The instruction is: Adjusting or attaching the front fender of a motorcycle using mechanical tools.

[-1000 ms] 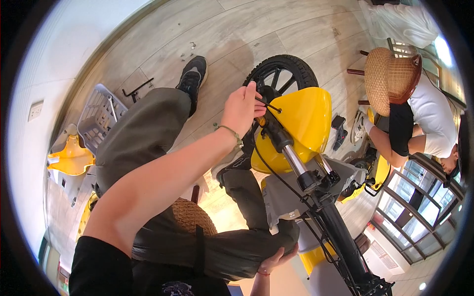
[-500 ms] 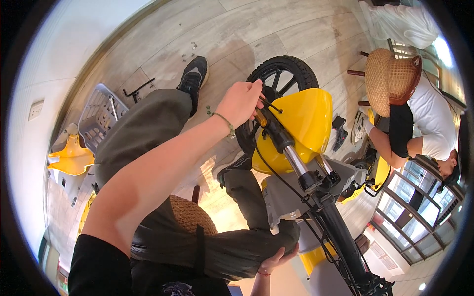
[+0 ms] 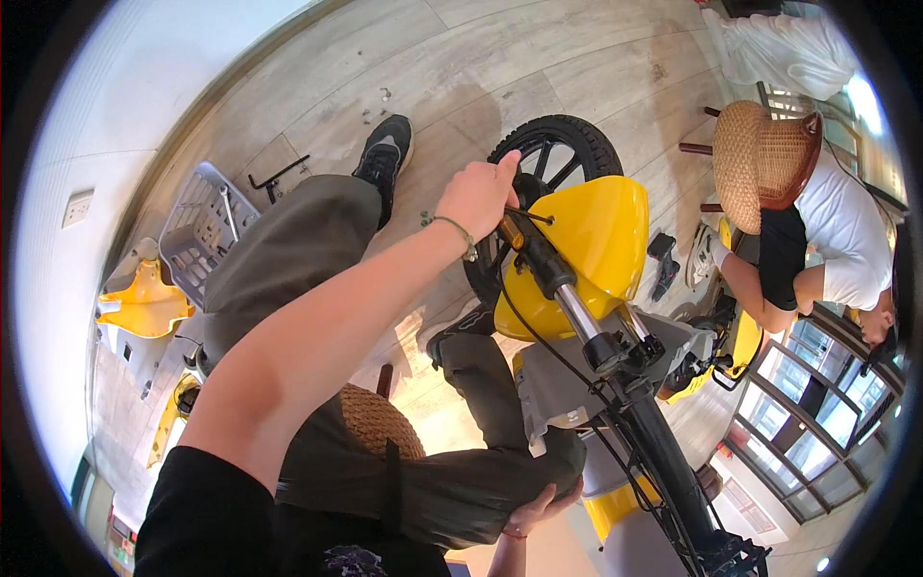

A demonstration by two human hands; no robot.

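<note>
A small yellow-and-black two-wheeler lies tipped in front of me, with its black front wheel (image 3: 569,154), yellow fender (image 3: 598,236) and fork (image 3: 579,313). My left hand (image 3: 478,197) is closed at the fork's lower end, beside the wheel and an orange reflector (image 3: 511,233). What its fingers grip is hidden; a thin black rod or cable (image 3: 531,214) shows just past them. Lower down, my right hand (image 3: 541,508) lies on my bent knee, thumb apart from the fingers, holding nothing. Its fingertips are partly out of sight behind the trouser leg.
A grey plastic basket (image 3: 204,236) holds a wrench (image 3: 229,212), near black hex keys (image 3: 279,173). Small hardware (image 3: 385,94) lies on the floor. Yellow panels (image 3: 146,300) stand at left. A black tool (image 3: 661,264) lies right of the wheel. A seated person (image 3: 832,231) is at far right.
The whole view has shifted slightly. My left hand stays at the fork's lower end, turned a little, with the thumb side raised. My right hand remains on the knee.
</note>
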